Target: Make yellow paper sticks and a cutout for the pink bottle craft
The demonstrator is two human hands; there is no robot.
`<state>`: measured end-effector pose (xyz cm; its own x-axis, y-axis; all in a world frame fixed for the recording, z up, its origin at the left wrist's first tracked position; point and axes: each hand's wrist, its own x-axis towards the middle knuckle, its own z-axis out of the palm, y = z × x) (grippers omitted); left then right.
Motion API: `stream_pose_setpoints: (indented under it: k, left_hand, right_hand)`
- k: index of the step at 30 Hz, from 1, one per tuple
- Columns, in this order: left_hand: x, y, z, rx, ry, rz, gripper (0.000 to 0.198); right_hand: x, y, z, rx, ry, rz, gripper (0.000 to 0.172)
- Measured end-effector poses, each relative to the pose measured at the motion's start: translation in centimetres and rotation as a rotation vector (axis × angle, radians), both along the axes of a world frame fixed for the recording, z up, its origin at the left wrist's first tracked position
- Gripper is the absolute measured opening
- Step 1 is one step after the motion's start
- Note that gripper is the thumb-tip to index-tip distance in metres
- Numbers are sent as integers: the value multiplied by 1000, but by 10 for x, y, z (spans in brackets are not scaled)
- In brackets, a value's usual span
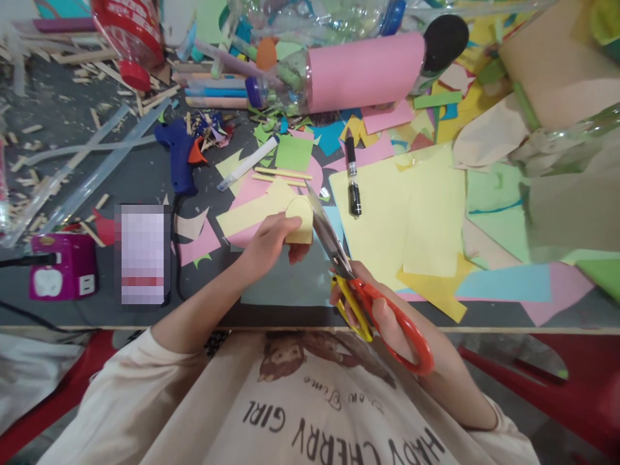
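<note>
My left hand [276, 237] pinches a small pale yellow paper piece [303, 226] with a curved line at its top. In my right hand [382, 316] is a pair of scissors [334, 242] with one red-orange handle and one yellow handle, my fingers through the loops. The blades point away from me, close beside the paper's right edge; whether they touch it I cannot tell. Just beyond the paper lie two thin yellow sticks [283, 175] and a white marker [249, 163]. A black pen [352, 171] rests on a large pale yellow sheet [378, 206].
A blue glue gun [177, 155] and a phone [143, 255] lie to the left, near a purple box [62, 266] with a cable. Behind are a pink-wrapped bottle [365, 71] and a red-labelled bottle [130, 39]. Paper scraps and stick pieces cover much of the table.
</note>
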<state>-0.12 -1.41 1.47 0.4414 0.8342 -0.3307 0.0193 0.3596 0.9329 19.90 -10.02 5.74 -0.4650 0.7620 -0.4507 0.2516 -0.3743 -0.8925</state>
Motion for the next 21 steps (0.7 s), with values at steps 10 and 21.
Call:
stream_pose_setpoints:
  k: [10, 21]
  left_hand:
    - [3, -2, 3, 5, 30, -15, 38]
    - [-1, -1, 2, 16, 8, -40, 39]
  right_hand:
    - [0, 1, -3, -28, -11, 1, 60]
    - [-2, -4, -17, -10, 45, -7, 58]
